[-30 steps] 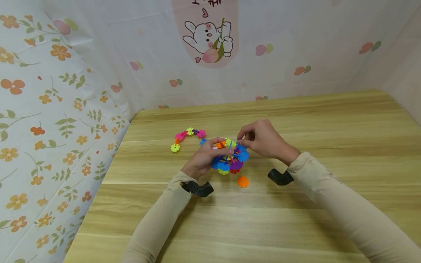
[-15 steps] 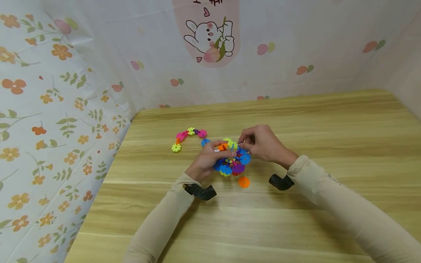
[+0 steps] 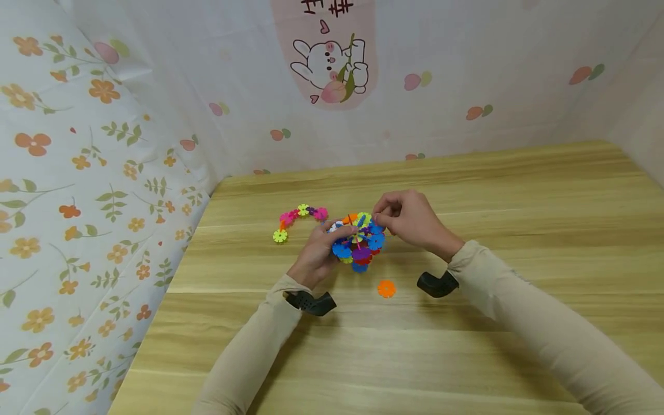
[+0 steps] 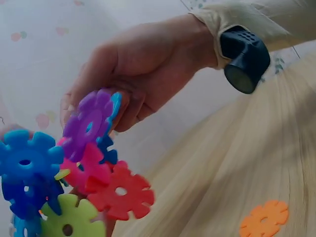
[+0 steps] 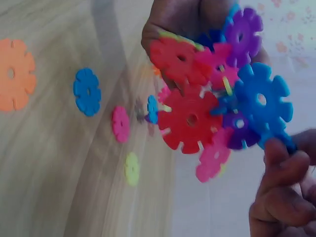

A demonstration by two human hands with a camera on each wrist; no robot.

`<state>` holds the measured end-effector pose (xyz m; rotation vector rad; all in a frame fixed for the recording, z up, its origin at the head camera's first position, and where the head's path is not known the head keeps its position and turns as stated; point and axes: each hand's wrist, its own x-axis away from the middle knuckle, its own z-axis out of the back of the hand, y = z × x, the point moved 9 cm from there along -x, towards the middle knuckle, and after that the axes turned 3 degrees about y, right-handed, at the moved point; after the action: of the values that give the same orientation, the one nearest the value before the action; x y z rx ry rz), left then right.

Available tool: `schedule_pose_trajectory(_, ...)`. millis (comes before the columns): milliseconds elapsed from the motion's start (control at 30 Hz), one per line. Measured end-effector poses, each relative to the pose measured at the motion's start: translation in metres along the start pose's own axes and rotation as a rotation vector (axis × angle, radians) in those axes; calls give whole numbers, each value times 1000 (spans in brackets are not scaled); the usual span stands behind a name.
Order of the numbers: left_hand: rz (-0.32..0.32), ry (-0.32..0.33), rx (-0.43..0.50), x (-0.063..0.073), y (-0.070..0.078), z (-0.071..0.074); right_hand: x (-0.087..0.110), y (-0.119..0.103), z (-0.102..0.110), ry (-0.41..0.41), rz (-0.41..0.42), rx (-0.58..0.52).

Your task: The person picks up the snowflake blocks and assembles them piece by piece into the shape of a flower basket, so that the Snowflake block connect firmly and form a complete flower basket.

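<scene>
A cluster of interlocking flower-shaped plastic discs in blue, purple, red, pink and yellow is held up over the table. My left hand grips it from the left, thumb across its top. At its right side my right hand pinches a blue disc at the edge; in the right wrist view the thumb and finger meet at this disc's lower end. Red discs and a purple disc face that view. Part of the left palm is hidden behind the cluster.
A curved chain of joined discs lies on the table behind the left hand. Nearer the front is a loose orange disc. Loose blue, pink and yellow discs lie on the wooden table. A patterned cloth hangs behind.
The cluster has turned in my left hand and shifted slightly up and left. My right hand has moved along with it, still pinching at the cluster's right edge.
</scene>
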<state>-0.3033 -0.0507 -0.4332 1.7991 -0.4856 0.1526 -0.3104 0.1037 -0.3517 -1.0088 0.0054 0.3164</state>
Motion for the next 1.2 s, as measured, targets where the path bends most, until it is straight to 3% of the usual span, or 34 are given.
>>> schedule_pose_trajectory(133,-23,44,101,1,2,4,1,1,-1,82,-29,-56)
schedule_pose_trajectory(267,-43,72,108,2,3,7,3,3,-7,96,-75,-119)
schedule_pose_trajectory(433,-17,89,29,2,4,18,2,2,-12,18,-74,-116)
schedule_pose_trajectory(600,-2,99,-22,8,9,43,-5,11,-16,-93,-97,-97)
schedule_pose_trajectory(800,6,28,42,14,15,61,-10,22,-45,-310,19,108)
schedule_pose_trajectory(933,21,27,30,16,17,67,-2,21,-69,-418,119,257)
schedule_pose_trajectory(1100,1,41,18,17,20,68,4,13,-93,-415,172,457)
schedule_pose_trajectory(1200,-8,23,19,17,21,63,4,10,-99,-409,171,504)
